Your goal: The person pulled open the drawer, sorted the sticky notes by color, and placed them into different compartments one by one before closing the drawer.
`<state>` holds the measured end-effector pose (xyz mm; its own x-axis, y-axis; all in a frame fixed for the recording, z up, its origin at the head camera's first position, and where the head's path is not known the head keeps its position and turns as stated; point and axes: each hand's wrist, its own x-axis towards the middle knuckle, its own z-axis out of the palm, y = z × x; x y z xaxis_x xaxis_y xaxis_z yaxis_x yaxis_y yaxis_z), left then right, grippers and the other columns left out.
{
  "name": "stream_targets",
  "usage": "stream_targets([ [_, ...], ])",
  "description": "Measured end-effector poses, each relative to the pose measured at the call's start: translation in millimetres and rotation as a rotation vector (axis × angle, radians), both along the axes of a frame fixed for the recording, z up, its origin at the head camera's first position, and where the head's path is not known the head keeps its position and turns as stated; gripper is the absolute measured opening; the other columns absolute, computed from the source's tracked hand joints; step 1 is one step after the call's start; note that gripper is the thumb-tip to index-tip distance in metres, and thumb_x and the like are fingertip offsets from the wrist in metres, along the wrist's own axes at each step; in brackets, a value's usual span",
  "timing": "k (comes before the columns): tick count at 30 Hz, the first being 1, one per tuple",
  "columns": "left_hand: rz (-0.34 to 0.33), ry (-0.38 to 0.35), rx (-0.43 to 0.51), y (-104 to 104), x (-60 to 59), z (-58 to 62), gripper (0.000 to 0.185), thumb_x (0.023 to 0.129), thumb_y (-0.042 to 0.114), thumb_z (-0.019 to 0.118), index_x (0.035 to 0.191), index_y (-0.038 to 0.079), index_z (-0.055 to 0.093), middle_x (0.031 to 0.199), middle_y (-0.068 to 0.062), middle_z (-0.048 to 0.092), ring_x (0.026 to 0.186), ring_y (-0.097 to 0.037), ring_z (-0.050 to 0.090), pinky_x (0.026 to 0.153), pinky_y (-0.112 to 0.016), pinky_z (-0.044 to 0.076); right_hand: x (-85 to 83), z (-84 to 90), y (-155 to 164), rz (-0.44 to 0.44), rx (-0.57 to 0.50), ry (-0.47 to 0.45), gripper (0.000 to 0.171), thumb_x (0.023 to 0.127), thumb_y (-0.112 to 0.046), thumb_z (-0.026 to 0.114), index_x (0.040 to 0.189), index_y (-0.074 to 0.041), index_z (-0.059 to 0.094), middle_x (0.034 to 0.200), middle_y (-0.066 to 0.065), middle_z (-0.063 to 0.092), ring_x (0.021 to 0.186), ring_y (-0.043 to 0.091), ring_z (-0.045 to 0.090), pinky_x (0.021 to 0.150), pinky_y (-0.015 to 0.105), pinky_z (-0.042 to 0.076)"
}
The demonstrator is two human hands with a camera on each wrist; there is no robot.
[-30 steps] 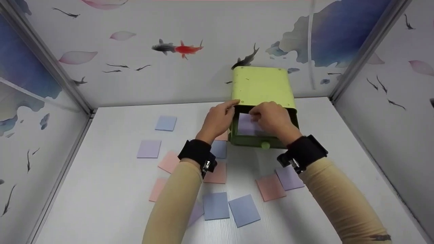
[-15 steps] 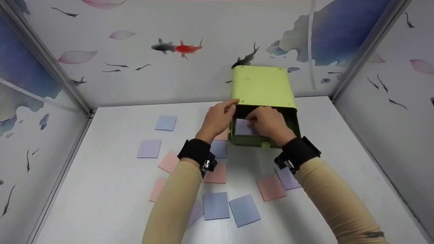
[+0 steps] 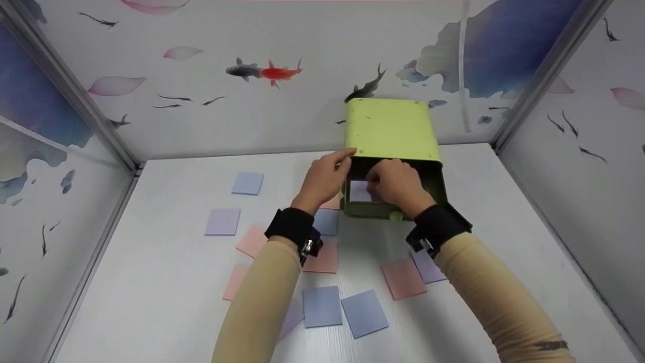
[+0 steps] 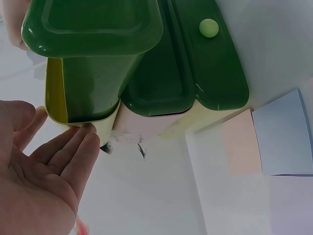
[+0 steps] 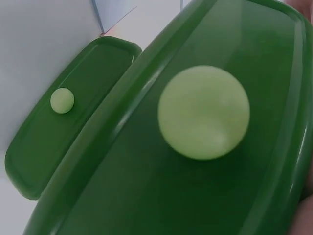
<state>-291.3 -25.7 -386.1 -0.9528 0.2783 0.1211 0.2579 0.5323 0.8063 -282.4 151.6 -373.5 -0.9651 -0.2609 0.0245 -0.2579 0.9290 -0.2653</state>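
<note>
White table (image 3: 166, 282), with a green drawer box (image 3: 389, 128) standing at twelve o'clock against the back wall. Its top drawer (image 3: 393, 199) is pulled open toward the viewer. Over the last second the pale purple card (image 3: 361, 190) has been sinking from the drawer's mouth to its floor, and the right hand (image 3: 398, 182) is following it in, pinching the card's right edge; judging by this, the card is nearly stowed. The left hand (image 3: 325, 177), fingers straight and together, is bracing the box's left corner at nine o'clock. Loose pink, blue and purple cards (image 3: 322, 306) are lying from six to ten o'clock. Only the left wrist view is showing a second, shut drawer (image 4: 210, 63) below; only the right wrist view is showing the drawer knob (image 5: 203, 112) close up.
</note>
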Motion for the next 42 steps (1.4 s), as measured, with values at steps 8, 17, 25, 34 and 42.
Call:
stream_targets([
  [8, -0.009, -0.004, 0.008, 0.2, 0.5, 1.3, 0.039, 0.105, 0.028, 0.040, 0.142, 0.024, 0.052, 0.144, -0.001, 0.054, 0.126, -0.021, 0.058, 0.103, -0.036, 0.048, -1.2, -0.7, 4.8, 0.016, -0.020, -0.044, 0.015, 0.091, -0.019, 0.065, 0.094, -0.010, 0.076, 0.087, 0.007, 0.074, 0.075, 0.025, 0.067, 0.072, 0.045, 0.054],
  [17, -0.001, 0.000, -0.005, 2.3, 0.4, -1.0, 0.039, 0.105, 0.029, 0.040, 0.142, 0.024, 0.052, 0.144, -0.001, 0.054, 0.127, -0.020, 0.057, 0.105, -0.036, 0.046, 0.6, 1.6, 10.1, 0.026, -0.054, -0.065, 0.019, 0.093, -0.021, 0.063, 0.103, -0.011, 0.076, 0.096, 0.007, 0.075, 0.083, 0.025, 0.068, 0.078, 0.045, 0.055],
  [25, 0.011, -0.009, -0.007, 3.1, 0.8, -0.1, 0.038, 0.105, 0.028, 0.041, 0.142, 0.026, 0.052, 0.145, 0.001, 0.053, 0.129, -0.019, 0.056, 0.107, -0.036, 0.045, 6.0, 11.4, 20.9, 0.040, -0.096, -0.053, 0.017, 0.093, -0.020, 0.064, 0.100, -0.011, 0.077, 0.094, 0.006, 0.075, 0.079, 0.022, 0.067, 0.077, 0.043, 0.054],
  [34, 0.012, -0.005, -0.005, 3.8, 0.9, -1.2, 0.039, 0.105, 0.027, 0.042, 0.142, 0.025, 0.051, 0.145, 0.000, 0.053, 0.127, -0.021, 0.057, 0.105, -0.037, 0.046, 12.5, 23.3, 30.3, 0.071, -0.078, -0.029, 0.017, 0.093, -0.017, 0.064, 0.101, -0.009, 0.076, 0.099, 0.009, 0.075, 0.092, 0.026, 0.069, 0.083, 0.046, 0.054],
  [42, 0.007, -0.008, -0.017, 3.5, 2.9, -0.6, 0.039, 0.105, 0.027, 0.041, 0.144, 0.025, 0.049, 0.147, 0.000, 0.051, 0.129, -0.022, 0.055, 0.107, -0.037, 0.045, 17.9, 35.7, 42.6, 0.069, -0.088, -0.010, 0.017, 0.091, -0.015, 0.065, 0.102, -0.008, 0.076, 0.101, 0.010, 0.075, 0.096, 0.027, 0.068, 0.086, 0.047, 0.052],
])
